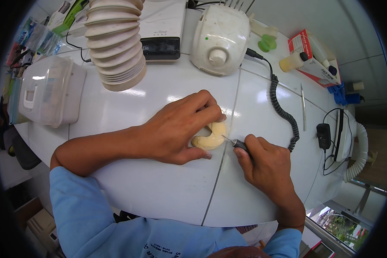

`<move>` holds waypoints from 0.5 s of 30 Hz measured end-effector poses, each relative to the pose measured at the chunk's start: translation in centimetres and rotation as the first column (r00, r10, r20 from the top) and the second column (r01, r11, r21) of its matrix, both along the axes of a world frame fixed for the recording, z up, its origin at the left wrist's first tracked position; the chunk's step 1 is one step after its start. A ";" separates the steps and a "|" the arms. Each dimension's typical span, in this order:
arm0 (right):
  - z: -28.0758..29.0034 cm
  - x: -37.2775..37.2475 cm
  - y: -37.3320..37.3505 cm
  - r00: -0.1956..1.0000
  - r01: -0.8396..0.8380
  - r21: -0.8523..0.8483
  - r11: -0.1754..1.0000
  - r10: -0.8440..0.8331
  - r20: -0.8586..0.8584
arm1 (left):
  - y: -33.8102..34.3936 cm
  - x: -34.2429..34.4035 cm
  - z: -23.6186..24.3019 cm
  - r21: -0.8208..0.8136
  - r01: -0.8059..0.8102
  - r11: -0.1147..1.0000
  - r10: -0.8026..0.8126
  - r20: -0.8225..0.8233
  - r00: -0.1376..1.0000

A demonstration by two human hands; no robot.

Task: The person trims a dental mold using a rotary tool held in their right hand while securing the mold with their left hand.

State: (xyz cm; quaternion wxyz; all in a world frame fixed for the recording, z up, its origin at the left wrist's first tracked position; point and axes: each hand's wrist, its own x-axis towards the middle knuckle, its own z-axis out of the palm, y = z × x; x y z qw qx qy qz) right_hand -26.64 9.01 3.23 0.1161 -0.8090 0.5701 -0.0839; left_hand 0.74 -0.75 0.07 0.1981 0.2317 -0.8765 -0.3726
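Observation:
A cream, horseshoe-shaped piece [213, 136], like a dental cast, lies on the white tiled tabletop [150, 189]. My left hand [182, 127] grips it, with fingertips at its upper end and thumb at its lower edge. My right hand [264, 163] holds a dark rotary handpiece [239, 144], whose thin metal bit points at the piece's right side; whether it touches is unclear. Above them is a white control unit [219, 34] with a dial and green light, joined to a coiled black cord [281, 112].
A ribbed hose [114, 45] hangs at upper left beside a clear-lidded box [51, 92]. A dark-panelled white device [159, 19] sits behind. At right are a carton with bottles [314, 56], a yellow bottle [290, 62], a thin metal tool [303, 107] and a black adapter [323, 136].

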 end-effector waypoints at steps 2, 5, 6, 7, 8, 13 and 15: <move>0.0 0.0 0.0 1.000 -0.012 -0.008 1.000 0.012 -0.002 | 0.0 0.0 0.0 0.003 0.000 1.000 0.000 0.000 1.000; 0.1 -0.1 0.0 0.999 -0.047 -0.001 0.999 0.047 -0.026 | 0.0 0.0 0.0 0.003 -0.004 1.000 0.004 -0.004 1.000; 0.0 -0.1 0.0 0.999 -0.041 -0.004 0.999 0.040 -0.030 | 0.0 0.0 0.0 0.004 -0.003 1.000 0.003 -0.007 1.000; 0.0 -0.1 0.0 0.999 -0.034 -0.007 0.999 0.034 -0.034 | 0.0 0.0 0.0 0.005 -0.002 1.000 0.002 -0.009 1.000; 0.0 0.0 0.0 0.999 -0.035 -0.006 0.999 0.034 -0.034 | 0.0 0.0 0.0 0.005 -0.003 1.000 0.003 -0.009 1.000; -0.1 0.0 0.1 1.000 -0.016 -0.009 1.000 0.016 -0.020 | 0.0 -0.1 0.0 0.002 -0.007 1.000 0.007 -0.005 1.000; 0.0 -0.1 0.0 1.000 -0.023 0.002 1.000 0.023 -0.021 | 0.1 -0.1 -0.2 -0.003 -0.016 1.000 0.016 -0.017 1.000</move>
